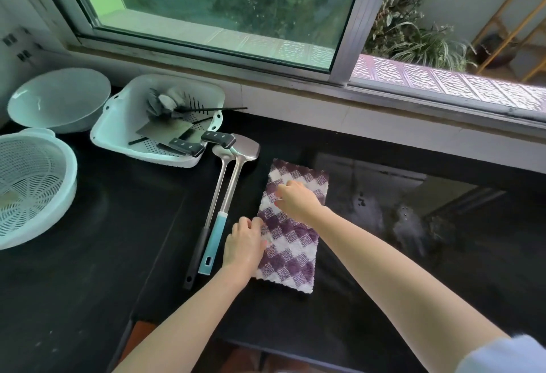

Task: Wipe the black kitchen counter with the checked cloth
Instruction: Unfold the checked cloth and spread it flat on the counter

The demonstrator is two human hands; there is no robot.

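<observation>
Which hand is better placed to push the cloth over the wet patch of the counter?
Probably the right hand. It rests on the checked cloth, nearer the wet smears on the right. The left hand only touches the cloth's left edge, beside the utensils.

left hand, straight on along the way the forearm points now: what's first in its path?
Probably just the checked cloth: the left hand already rests on its left edge, pointing up-right. Past the cloth lies the right hand, then bare black counter. Depth is uncertain from one view.
</observation>
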